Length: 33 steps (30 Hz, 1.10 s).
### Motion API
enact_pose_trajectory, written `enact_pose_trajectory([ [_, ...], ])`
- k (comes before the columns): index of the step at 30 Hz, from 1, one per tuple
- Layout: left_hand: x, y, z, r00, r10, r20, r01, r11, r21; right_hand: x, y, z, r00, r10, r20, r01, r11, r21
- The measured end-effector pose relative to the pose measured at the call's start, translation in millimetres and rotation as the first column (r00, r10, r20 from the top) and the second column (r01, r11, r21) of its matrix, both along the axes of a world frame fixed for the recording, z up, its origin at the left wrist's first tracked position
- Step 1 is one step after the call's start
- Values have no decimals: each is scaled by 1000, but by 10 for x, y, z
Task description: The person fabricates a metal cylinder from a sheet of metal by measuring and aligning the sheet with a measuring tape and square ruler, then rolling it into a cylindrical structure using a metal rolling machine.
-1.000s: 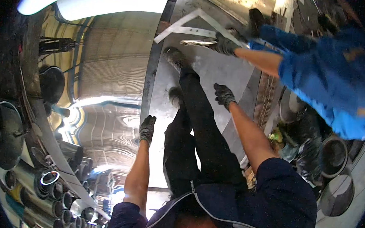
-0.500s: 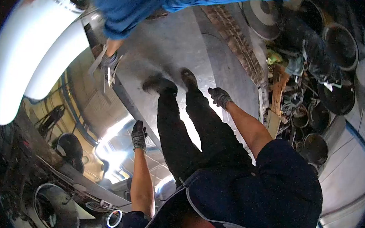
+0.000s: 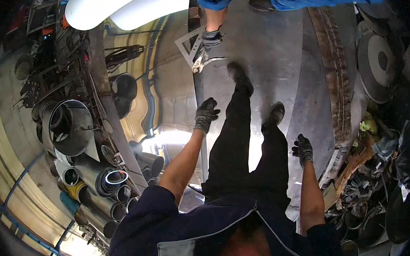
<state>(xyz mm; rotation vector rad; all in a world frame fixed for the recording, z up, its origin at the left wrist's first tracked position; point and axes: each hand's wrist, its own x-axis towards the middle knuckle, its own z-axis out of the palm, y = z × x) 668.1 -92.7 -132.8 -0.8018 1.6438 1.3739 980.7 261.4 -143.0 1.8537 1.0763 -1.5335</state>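
at sheet (image 3: 269,46) edge, left hand (image 3: 206,114) outstretched

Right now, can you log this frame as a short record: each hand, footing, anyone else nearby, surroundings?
Left hand: gloved, at the left edge of the metal sheet; grip unclear
Right hand: gloved, fingers open, holding nothing
Footing: both shoes on the metal sheet
Co-worker's hand: gloved, on a metal tool at the same edge
Left of sheet: stacked pipes
Right of sheet: scrap pile
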Motion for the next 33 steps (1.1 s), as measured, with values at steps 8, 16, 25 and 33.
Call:
enact_pose_trajectory([
  [8,1145,1078,-14,927,-368,75,336,902,271,1207,150,405,996,-76,49,70,992,108],
  [16,1722,2512,309,522,-675,521,379,731,567,2018,208,103,984,-58,167,64,998,-29],
  [25,3754,3829,99,329,-663,672,285,748,599,3303,2244,-1535,966,-232,117,207,959,191],
  [33,5312,4282,-465,392,-797,459,588,601,542,5058,3866,-4319,943,-199,267,161,974,157],
])
